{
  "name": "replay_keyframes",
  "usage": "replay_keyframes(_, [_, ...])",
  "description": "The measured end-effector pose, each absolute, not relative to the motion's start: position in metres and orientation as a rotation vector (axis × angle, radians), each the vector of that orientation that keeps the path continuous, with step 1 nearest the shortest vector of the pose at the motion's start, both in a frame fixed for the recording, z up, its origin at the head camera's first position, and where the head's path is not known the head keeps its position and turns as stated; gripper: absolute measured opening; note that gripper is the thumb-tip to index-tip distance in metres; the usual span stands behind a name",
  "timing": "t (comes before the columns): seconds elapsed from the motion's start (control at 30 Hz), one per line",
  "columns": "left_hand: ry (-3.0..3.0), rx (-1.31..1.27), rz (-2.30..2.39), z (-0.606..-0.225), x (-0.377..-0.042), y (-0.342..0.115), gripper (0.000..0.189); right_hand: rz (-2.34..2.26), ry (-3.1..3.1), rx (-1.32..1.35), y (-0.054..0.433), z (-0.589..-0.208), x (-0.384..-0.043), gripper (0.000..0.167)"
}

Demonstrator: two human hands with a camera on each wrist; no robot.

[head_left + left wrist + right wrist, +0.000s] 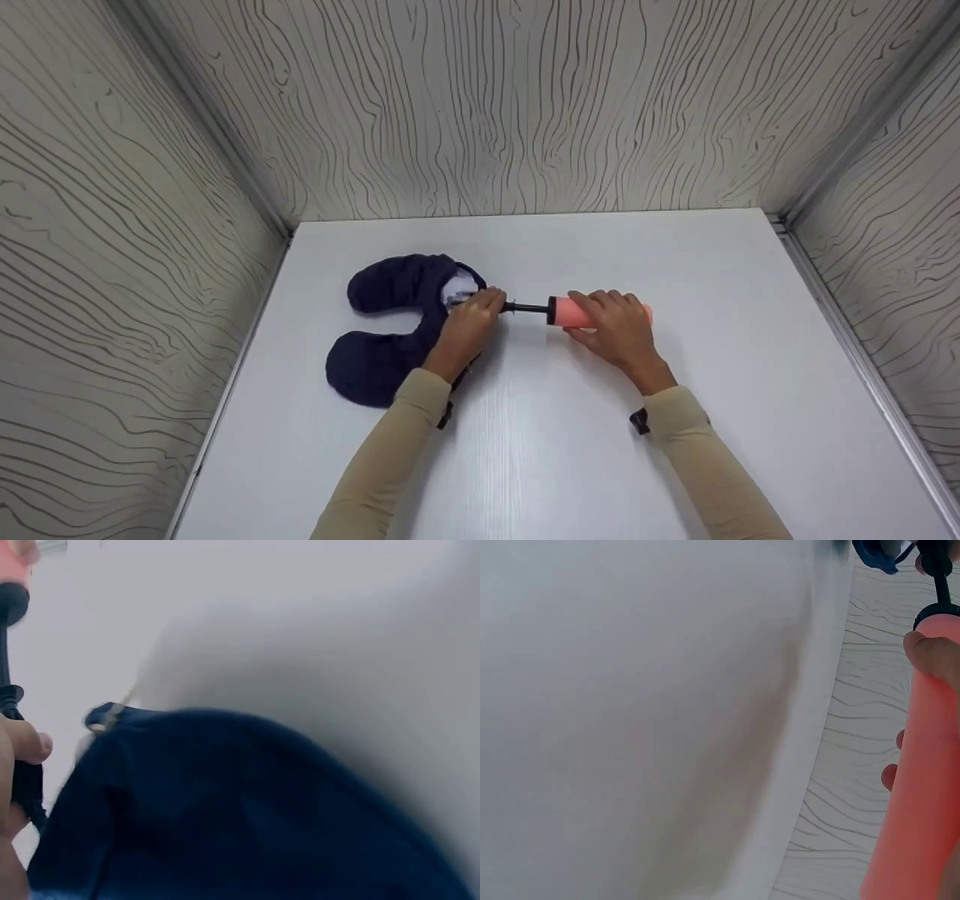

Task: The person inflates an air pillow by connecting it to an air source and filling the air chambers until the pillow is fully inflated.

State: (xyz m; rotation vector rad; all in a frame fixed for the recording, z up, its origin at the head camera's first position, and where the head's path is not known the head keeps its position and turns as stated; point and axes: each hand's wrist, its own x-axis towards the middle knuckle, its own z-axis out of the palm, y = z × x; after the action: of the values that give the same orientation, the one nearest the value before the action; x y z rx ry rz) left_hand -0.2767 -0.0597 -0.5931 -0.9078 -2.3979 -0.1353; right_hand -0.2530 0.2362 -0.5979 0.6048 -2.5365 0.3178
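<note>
A pink hand pump (564, 312) with a black collar and a thin black rod lies level between the two hands. My right hand (619, 330) grips its pink barrel (930, 765), fingers over the top and thumb on the near side. My left hand (471, 324) holds the pump's black end (28, 784), right at the outer curve of a navy U-shaped neck pillow (367, 367). Pale lining (459, 286) shows in an opening of the pillow beside the left fingers. Where the pump's tip meets the pillow is hidden by the left hand.
The white table (570, 450) carries the pillow at its left half. Wood-grain panels (480, 105) stand behind it and on both sides. Dark straps (639, 421) show at the wrists below the sleeves.
</note>
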Motion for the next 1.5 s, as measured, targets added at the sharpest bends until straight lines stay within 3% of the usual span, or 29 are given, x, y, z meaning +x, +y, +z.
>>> replay_keyframes(0.43, [-2.425,-0.932,-0.105,-0.589,-0.273,-0.035,0.032,0.282,-2.525,0.616,0.208,-0.6,-0.255,0.063])
replay_keyframes(1.23, [-2.384,-0.847,-0.182,-0.586,-0.284,-0.054,0.028,0.325,-2.478,0.552,0.251,-0.596,-0.254,0.06])
replay_keyframes(1.5, [-2.426,-0.892,-0.087,-0.585,-0.277,-0.04,0.033,0.306,-2.484,0.556,0.233,-0.595,-0.251,0.06])
